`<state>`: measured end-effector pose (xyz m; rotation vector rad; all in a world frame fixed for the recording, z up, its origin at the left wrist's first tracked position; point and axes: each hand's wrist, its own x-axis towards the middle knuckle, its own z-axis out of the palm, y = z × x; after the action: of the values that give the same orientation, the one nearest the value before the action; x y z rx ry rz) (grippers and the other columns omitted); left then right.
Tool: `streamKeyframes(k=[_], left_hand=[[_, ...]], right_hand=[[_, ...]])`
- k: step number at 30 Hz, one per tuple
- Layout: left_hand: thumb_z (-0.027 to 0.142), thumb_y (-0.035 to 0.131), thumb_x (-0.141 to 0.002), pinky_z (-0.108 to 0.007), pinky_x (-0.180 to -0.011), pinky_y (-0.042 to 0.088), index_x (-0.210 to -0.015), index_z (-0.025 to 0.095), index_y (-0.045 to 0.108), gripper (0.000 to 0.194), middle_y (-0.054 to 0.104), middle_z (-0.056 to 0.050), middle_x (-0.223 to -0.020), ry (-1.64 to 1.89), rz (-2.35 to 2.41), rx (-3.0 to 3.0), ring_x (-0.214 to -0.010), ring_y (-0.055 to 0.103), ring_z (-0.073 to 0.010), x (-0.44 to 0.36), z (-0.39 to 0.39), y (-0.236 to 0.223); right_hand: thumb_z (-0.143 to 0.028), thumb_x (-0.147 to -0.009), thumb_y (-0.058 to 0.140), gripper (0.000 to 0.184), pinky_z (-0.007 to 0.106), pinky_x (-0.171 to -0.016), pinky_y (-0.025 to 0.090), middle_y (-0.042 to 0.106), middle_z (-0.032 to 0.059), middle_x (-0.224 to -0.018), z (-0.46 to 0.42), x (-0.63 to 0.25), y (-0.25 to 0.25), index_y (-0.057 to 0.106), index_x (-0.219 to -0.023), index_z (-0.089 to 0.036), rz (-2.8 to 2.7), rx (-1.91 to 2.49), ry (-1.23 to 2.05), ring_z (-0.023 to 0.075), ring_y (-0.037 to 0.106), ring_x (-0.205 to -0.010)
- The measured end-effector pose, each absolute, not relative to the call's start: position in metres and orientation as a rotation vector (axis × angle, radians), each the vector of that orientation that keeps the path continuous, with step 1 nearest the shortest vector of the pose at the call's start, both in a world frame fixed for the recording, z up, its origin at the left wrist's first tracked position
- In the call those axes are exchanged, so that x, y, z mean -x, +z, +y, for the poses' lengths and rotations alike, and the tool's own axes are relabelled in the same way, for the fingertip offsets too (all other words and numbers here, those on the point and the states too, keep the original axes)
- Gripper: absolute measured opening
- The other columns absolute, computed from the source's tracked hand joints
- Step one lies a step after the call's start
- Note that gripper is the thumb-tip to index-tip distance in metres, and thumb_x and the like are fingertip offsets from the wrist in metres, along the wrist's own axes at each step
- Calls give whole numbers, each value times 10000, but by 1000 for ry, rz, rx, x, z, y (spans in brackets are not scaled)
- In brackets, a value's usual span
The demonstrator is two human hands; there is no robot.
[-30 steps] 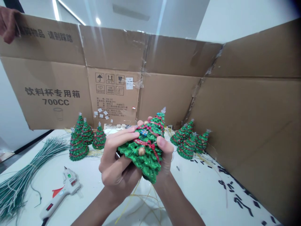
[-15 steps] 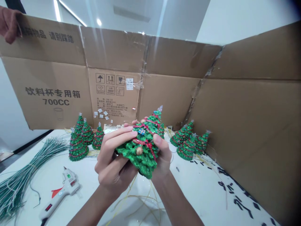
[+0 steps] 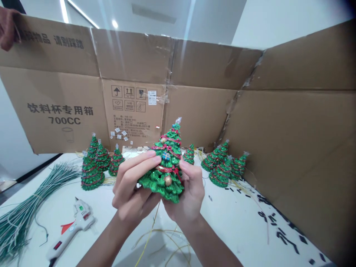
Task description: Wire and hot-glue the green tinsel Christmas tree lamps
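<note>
Between my two hands, above the white table, is a small green Christmas tree figurine with red garlands, gold balls, a blue gift and a clear tip. My left hand grips its left side, fingers across the front near the gift. On the right, my right hand holds the tree with the thumb against its edge; the other fingers are mostly hidden behind it. The tree stands nearly upright, leaning slightly right. Thin yellow wires hang or lie below my hands.
A white glue gun and a bundle of green wires lie at left. More tree figurines stand at left and right. Small black pieces are scattered at right. A cardboard wall encloses the back; another person's hand touches its top left.
Both hands have turned the tree more upright, its tip shifting left and its base rising slightly. A small tree behind it now shows fully. The grip stays on.
</note>
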<state>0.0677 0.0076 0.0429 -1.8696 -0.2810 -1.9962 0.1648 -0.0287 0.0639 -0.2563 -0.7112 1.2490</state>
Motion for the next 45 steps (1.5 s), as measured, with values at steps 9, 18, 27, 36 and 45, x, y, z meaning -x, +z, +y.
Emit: streamKeyframes(k=[9, 18, 27, 36, 45], left_hand=[[78, 749, -938, -428, -880, 652, -714, 166, 608, 279, 760, -75, -1159, -2029, -331, 1852, -1145, 760, -284, -70, 5, 36], [7, 693, -906, -425, -908, 643, -723, 157, 620, 248, 748, -76, -1165, -1993, -322, 1900, -1155, 758, -286, -69, 10, 38], [-5, 669, -882, -430, -902, 665, -774, 177, 649, 212, 765, -77, -1158, -1985, -323, 1914, -1153, 759, -283, -70, 12, 38], [12, 643, -913, -487, -970, 686, -823, 181, 671, 194, 774, -76, -1160, -1985, -314, 1927, -1162, 755, -281, -70, 16, 38], [36, 641, -950, -568, -1111, 645, -901, 189, 720, 179, 798, -59, -1160, -2000, -325, 1952, -1173, 760, -264, -70, 16, 36]], right_hand=[[-376, -839, 703, 274, 451, -985, 651, 749, 0, -720, -29, -162, 64, 757, -1072, -242, -709, 262, 1207, 278, 788, -915], [-346, -795, 759, 309, 414, -934, 670, 751, -24, -736, -23, -162, 58, 745, -1088, -249, -641, 269, 1206, 217, 732, -710], [-356, -791, 736, 211, 415, -912, 662, 763, -16, -766, -23, -162, 61, 738, -978, -259, -580, 303, 1165, 200, 671, -656], [-400, -797, 704, 136, 390, -854, 627, 627, -25, -657, -21, -163, 62, 667, -802, -268, -621, 355, 1172, 208, 623, -675], [-357, -774, 742, 139, 323, -699, 618, 705, -11, -730, -20, -163, 60, 695, -853, -252, -551, 345, 1155, 187, 635, -658]])
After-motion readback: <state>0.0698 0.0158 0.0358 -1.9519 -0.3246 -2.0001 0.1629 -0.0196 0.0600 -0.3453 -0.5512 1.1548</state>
